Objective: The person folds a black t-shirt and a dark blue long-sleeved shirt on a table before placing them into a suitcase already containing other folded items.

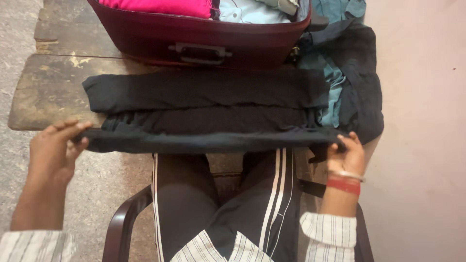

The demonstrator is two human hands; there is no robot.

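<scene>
A black garment [208, 114] lies folded in long bands across a worn wooden table [48, 82]. My left hand [56, 148] pinches the left end of its near fold, lifted just off the table edge. My right hand [345, 154], with bangles on the wrist, grips the right end of the same fold. The fold stretches taut between both hands, above my lap in dark striped trousers [228, 204].
An open maroon suitcase [204, 41] stands behind the garment, holding pink [165, 7] and pale blue clothes [247, 10]. A pile of dark and teal clothes [352, 73] lies at the right. I sit on a dark plastic chair [124, 218]; a pale wall [422, 121] is at right.
</scene>
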